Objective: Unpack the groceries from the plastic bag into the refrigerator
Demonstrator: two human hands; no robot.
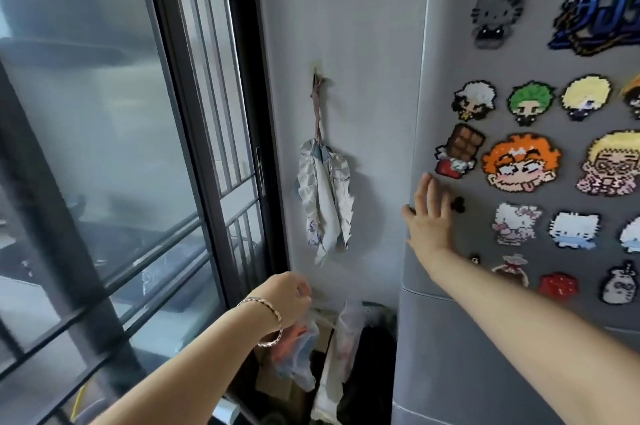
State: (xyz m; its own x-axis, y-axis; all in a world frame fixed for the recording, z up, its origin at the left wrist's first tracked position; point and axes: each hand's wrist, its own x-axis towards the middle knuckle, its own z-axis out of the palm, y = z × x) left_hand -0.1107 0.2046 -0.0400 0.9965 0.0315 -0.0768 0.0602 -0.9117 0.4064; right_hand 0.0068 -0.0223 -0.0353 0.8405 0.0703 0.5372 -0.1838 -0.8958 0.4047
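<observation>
The grey refrigerator [450, 43] fills the right side, its doors closed and its front covered with several pixel-bead magnets. My right hand [427, 216] lies flat on the upper door with straight fingers, the thumb at the door's left edge. My left hand [289, 296], with a bracelet on the wrist, is curled around the top of a thin translucent plastic bag [294, 352] that hangs below it. Orange and bluish contents show through the bag.
A white wall [346, 26] stands left of the refrigerator, with a folded cloth bag [325, 199] hanging from a hook. A dark-framed sliding window [207, 113] takes up the left. More bags and dark items [349, 355] crowd the floor gap beside the refrigerator.
</observation>
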